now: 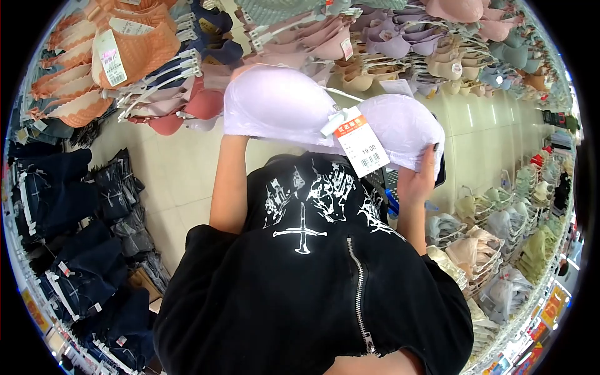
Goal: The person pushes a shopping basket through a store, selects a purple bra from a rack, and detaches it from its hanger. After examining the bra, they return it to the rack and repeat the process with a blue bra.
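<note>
Two hands hold up a lilac bra (pixel 281 106), seemingly light and soft: right hand (pixel 417 178) pinches the right cup's edge; left hand (pixel 232 142) sits behind the left cup, grip unseen.

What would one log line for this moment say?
right hand: gripping lilac bra at cup edge | left hand: behind other cup, grip hidden | price tag: at centre | around: racks of bras

A single camera rides on the person's head, tipped steeply down over the black jacket (pixel 300 294) toward the tiled floor (pixel 181 181). Its wide round lens sits close above the pale bra (pixel 281 106), and racks (pixel 75 250) curve along both edges.
</note>
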Demonstrator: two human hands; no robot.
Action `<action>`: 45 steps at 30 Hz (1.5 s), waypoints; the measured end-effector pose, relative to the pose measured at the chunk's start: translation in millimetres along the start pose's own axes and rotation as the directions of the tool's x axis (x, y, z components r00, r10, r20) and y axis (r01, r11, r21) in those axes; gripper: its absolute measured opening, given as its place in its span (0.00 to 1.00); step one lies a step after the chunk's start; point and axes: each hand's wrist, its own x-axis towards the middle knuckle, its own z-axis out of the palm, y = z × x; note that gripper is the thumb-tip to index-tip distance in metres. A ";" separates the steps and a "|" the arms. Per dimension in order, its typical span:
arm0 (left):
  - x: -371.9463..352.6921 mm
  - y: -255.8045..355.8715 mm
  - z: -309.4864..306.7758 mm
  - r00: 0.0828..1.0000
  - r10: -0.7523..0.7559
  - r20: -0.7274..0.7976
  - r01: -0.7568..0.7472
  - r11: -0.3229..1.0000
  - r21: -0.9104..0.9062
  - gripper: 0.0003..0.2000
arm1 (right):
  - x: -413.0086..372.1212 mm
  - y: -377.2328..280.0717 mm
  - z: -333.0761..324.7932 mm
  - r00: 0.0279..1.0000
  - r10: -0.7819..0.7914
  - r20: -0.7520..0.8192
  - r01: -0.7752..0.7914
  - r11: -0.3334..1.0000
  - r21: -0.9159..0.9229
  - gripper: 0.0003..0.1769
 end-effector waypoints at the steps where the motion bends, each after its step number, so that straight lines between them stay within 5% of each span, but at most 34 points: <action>1: -7.2 -16.0 -3.4 0.973 0.165 0.163 -0.214 0.909 0.358 0.21 | -0.6 5.5 -6.0 0.998 -0.014 0.057 0.011 0.999 0.042 0.23; 3: -14.5 -33.8 -0.2 0.944 0.189 0.270 -0.294 0.853 0.431 0.22 | -9.8 13.3 -9.5 0.992 -0.080 0.095 0.098 0.975 -0.200 0.24; 4: -15.5 -35.9 2.5 0.956 0.132 0.261 -0.220 0.912 0.347 0.22 | -13.4 15.7 -7.1 0.987 -0.109 0.120 0.142 0.939 -0.314 0.24; 6: -16.5 -34.1 11.2 0.977 -0.040 0.211 0.037 0.999 0.018 0.23 | -13.8 12.8 1.4 0.976 -0.136 0.170 0.189 0.916 -0.354 0.27; 8: -18.0 -25.9 19.3 0.959 -0.186 0.212 0.256 0.891 -0.376 0.23 | -15.3 11.3 6.6 0.969 -0.116 0.217 0.192 0.908 -0.372 0.27; 10: -17.5 -13.0 24.8 0.931 -0.236 0.279 0.366 0.608 -0.705 0.24 | -18.9 13.8 12.6 0.972 -0.085 0.219 0.151 0.939 -0.308 0.26; 13: 2.0 20.9 27.0 0.869 -0.046 0.493 0.478 -0.182 -0.860 0.26 | -24.2 17.9 4.7 0.938 -0.040 0.344 0.202 0.870 -0.449 0.27; 15: 8.2 46.9 33.9 0.900 -0.136 0.415 0.372 -0.258 -0.892 0.26 | -24.5 22.9 -9.0 0.861 -0.051 0.506 0.392 0.700 -0.597 0.26; 16: 9.2 57.4 35.6 0.908 -0.184 0.377 0.316 -0.292 -0.903 0.26 | -25.0 21.8 -9.3 0.855 0.002 0.518 0.360 0.717 -0.597 0.25; 19: 9.2 76.9 33.1 0.882 -0.312 0.352 0.392 0.074 -0.917 0.30 | -26.6 17.6 -8.0 0.838 0.158 0.523 0.248 0.743 -0.622 0.24; 22: 7.2 64.0 29.7 0.934 0.050 0.355 0.349 -0.351 -0.869 0.35 | -23.5 8.8 0.2 0.806 0.358 0.471 0.123 0.677 -0.726 0.23; 24: 5.1 63.9 29.5 0.929 0.019 0.370 0.346 -0.407 -0.846 0.38 | -17.5 6.3 3.9 0.787 0.449 0.422 0.002 0.683 -0.731 0.23; 28: 3.5 77.1 28.2 0.936 0.013 0.351 0.332 -0.356 -0.874 0.38 | -5.7 6.1 -8.8 0.641 0.616 0.457 -0.035 0.619 -0.785 0.22; 29: 3.5 81.8 28.2 0.937 0.022 0.348 0.334 -0.347 -0.876 0.38 | -0.4 2.6 -12.1 0.548 0.704 0.452 0.042 0.517 -0.855 0.20; 32: 0.4 94.6 29.2 0.940 0.001 0.342 0.328 -0.281 -0.902 0.40 | 3.9 -3.6 -14.0 0.560 0.728 0.395 0.131 0.393 -0.910 0.17; 34: -3.2 100.6 32.2 0.941 -0.070 0.332 0.315 -0.185 -0.931 0.40 | 6.9 -7.7 -8.7 0.669 0.631 0.393 0.214 0.344 -0.914 0.12; 36: -4.9 105.2 36.4 0.931 -0.127 0.343 0.334 -0.087 -0.939 0.43 | 7.6 -14.1 5.0 0.746 0.510 0.427 0.208 0.430 -0.879 0.09; 38: -5.7 106.4 40.9 0.924 -0.150 0.352 0.349 -0.046 -0.936 0.44 | -3.4 -15.5 32.1 0.843 0.226 0.489 0.279 0.593 -0.756 0.09; 40: -6.6 104.4 43.8 0.925 -0.140 0.355 0.350 -0.058 -0.935 0.44 | -5.9 -14.7 48.0 0.694 -0.029 0.719 0.668 0.397 -0.629 0.14; 42: -7.6 106.3 46.3 0.921 -0.136 0.365 0.352 -0.107 -0.930 0.43 | -10.6 -14.4 68.2 0.543 -0.086 0.835 0.813 0.302 -0.498 0.21; 45: -10.3 108.2 50.3 0.915 -0.130 0.382 0.359 -0.168 -0.918 0.42 | -22.3 -9.9 81.7 0.435 0.037 0.900 0.875 0.217 -0.432 0.27</action>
